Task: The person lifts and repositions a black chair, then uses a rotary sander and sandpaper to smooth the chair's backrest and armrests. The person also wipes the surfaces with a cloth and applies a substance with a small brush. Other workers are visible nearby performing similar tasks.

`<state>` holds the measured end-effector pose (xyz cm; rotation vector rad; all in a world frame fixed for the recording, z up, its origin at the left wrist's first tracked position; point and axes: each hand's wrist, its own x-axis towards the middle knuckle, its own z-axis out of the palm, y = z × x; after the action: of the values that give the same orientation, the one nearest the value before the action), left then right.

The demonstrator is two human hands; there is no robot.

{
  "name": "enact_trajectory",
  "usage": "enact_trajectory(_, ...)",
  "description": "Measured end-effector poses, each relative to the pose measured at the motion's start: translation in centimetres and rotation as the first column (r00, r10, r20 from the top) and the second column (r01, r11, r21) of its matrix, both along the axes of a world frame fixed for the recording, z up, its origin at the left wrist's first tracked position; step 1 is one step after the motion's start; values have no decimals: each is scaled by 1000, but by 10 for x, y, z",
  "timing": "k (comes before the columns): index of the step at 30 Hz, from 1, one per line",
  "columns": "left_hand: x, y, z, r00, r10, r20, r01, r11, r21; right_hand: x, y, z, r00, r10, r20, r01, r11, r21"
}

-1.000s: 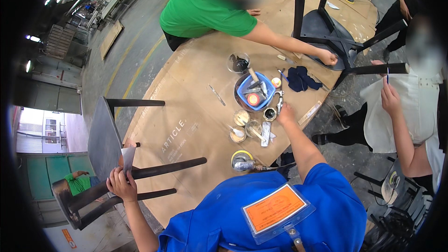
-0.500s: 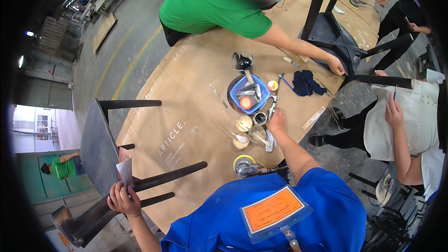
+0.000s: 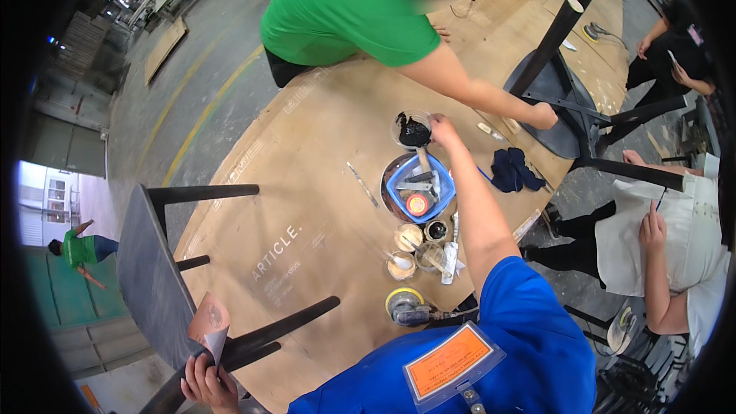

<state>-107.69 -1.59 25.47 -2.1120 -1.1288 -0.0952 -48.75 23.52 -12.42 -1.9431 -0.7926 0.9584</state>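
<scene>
My right hand [image 3: 443,129] reaches far across the brown cardboard sheet [image 3: 307,184] and closes on the rim of a clear cup [image 3: 412,132] holding black paste. Just nearer than the cup lies a blue tray [image 3: 441,184] with tools and a red-lidded tin. My left hand [image 3: 207,382] is at the lower left, gripping a folded sheet of sandpaper [image 3: 208,322] against an overturned black stool [image 3: 153,276].
Small cups [image 3: 409,236], a tube [image 3: 450,261] and a yellow-padded sander [image 3: 404,305] lie near my body. A dark blue cloth [image 3: 512,169] lies right of the tray. A person in green [image 3: 345,8] touches another black stool [image 3: 560,100]. A person in white [image 3: 659,238] sits right.
My right hand has moved away from the small cups, past the blue tray, to the clear cup of black paste. My left hand keeps the sandpaper at the stool.
</scene>
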Motion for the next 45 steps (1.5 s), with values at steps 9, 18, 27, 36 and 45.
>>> enact_trajectory(9, 33, 13, 11, 1000, 29, 7, -30, 996, 80, -4, -3, 14, 977, -96, -191, 107, 993, 46)
enact_trajectory(18, 32, 12, 10, 997, 82, -14, -81, 994, 72, -9, 25, 32, 979, 16, -204, 32, 972, 232)
enact_trajectory(27, 35, 13, 8, 996, 92, 2, -91, 989, 116, -21, 84, 26, 973, -117, -199, 156, 969, 194)
enact_trajectory(36, 10, 2, -4, 988, 155, -22, -153, 986, 70, -7, 102, -7, 982, -183, -48, 189, 960, 204)
enact_trajectory(45, 10, 6, -5, 991, 131, -33, -126, 986, 109, 3, 55, 28, 980, -47, -195, 61, 996, 65)
